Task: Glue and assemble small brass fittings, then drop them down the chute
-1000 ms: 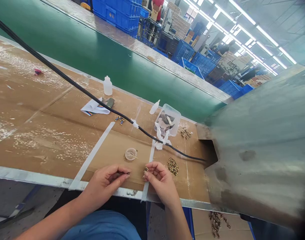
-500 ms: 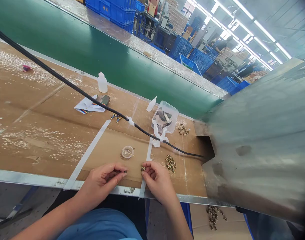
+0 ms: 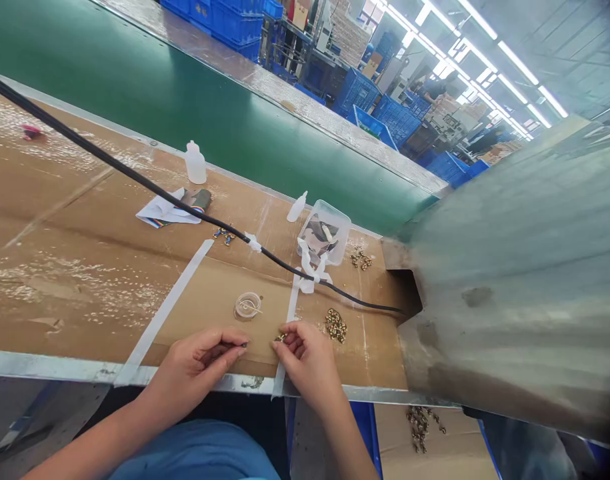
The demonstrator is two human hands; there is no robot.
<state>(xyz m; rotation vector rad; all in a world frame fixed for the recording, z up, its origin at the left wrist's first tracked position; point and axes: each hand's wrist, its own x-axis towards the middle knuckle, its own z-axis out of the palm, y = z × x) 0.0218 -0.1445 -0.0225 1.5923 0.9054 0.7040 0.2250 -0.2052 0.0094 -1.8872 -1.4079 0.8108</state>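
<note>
From here, the left hand [image 3: 193,365] pinches a tiny dark piece [image 3: 245,345] and the right hand [image 3: 307,360] a gold-and-black piece [image 3: 279,338], both above the cardboard [image 3: 199,293], with a similar pile [image 3: 336,325] just beside, presumably for easy reach

Left arm [image 3: 105,437] slants up from lower-left corner; left hand [image 3: 195,367] below frame centre, thumb and forefinger pinched, remaining fingers curled. Right arm [image 3: 345,430] leans up-left from bottom edge, right of centre; right hand [image 3: 307,360] likewise pinched. Hands apart, fingertips facing.
</note>
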